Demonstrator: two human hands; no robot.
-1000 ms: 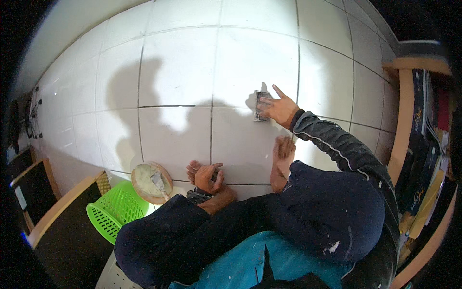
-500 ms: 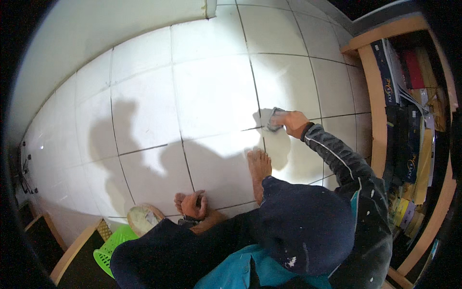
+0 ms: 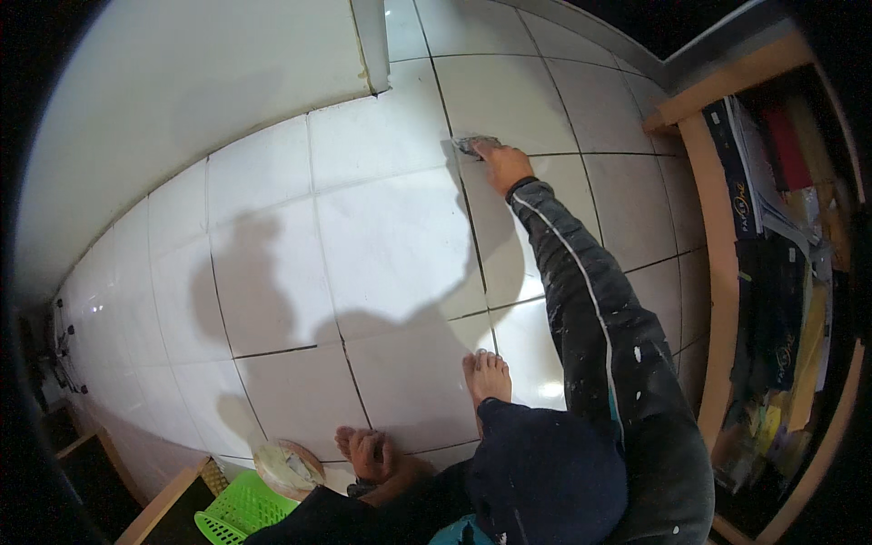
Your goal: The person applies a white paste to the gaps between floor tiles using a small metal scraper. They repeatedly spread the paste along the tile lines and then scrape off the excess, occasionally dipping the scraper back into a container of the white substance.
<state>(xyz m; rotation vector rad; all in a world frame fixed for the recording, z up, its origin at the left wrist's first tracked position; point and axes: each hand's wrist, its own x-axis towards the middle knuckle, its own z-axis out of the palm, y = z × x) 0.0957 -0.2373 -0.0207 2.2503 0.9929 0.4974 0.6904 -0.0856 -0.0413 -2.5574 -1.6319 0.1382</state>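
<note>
At the far middle of the floor, my right hand (image 3: 506, 169) is closed on a crumpled-looking grey pad (image 3: 476, 145). The pad lies against the white tiles (image 3: 391, 241), where dark joint lines cross. Its exact kind does not show. Down near my left foot (image 3: 400, 472), my left hand (image 3: 371, 454) hangs with loosely bent fingers and seems to hold nothing. Left of that hand sits a round, shallow pale dish (image 3: 289, 468) with something whitish in it. My right foot (image 3: 488, 374) stands bare on the tiles.
A wooden shelf (image 3: 718, 272) with boxes and papers runs along the right. At the lower left are a green plastic basket (image 3: 243, 510) and wooden furniture (image 3: 163, 500). A pale wall (image 3: 218, 82) with a jutting corner (image 3: 371, 54) borders the far left.
My right hand has moved farther away and slightly left along the dark joint with the grey pad, the arm stretched out. The view has shifted; my left hand stays by the foot.
</note>
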